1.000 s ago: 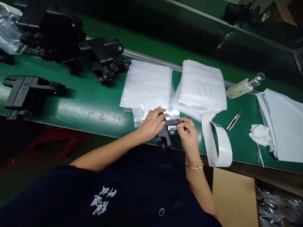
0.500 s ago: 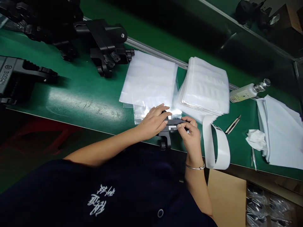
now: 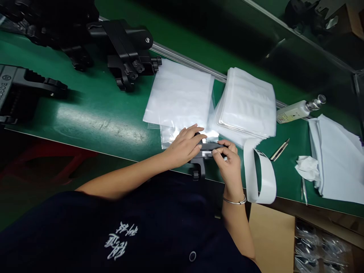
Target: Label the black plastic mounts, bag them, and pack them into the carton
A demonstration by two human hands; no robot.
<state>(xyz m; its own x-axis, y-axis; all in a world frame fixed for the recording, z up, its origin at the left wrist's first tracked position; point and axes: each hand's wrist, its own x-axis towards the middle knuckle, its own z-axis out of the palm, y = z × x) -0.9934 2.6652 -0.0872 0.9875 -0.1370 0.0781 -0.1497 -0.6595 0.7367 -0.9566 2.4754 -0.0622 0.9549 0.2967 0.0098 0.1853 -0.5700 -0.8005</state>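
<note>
A black plastic bracket [image 3: 209, 146] with a knobbed arm [image 3: 200, 167] lies at the table's front edge. A small white printed label [image 3: 206, 153] sits on its near face. My left hand [image 3: 183, 148] rests over the bracket's left end, fingers curled around it and holding it steady. At the right end, my right hand [image 3: 229, 157] is closed in a pinch, its thumb at the label's right end; the fingertips partly hide that spot. Just right of this hand stands a curled strip of white label backing [image 3: 265, 182].
Behind my hands lie clear plastic bags [image 3: 182, 91] and a thicker bag stack [image 3: 248, 102]. Rightward are a bottle [image 3: 292, 112], a utility knife [image 3: 280, 149], crumpled paper [image 3: 308, 168], tweezers [image 3: 304, 191] and white sheets [image 3: 341, 159]. Black assemblies [image 3: 125, 53] and a grey BOSCH-marked part [image 3: 13, 91] stand left.
Both hands and the bracket stay almost in place. The label now lies slightly differently under my right thumb, with its printing more visible. The view has shifted slightly.
</note>
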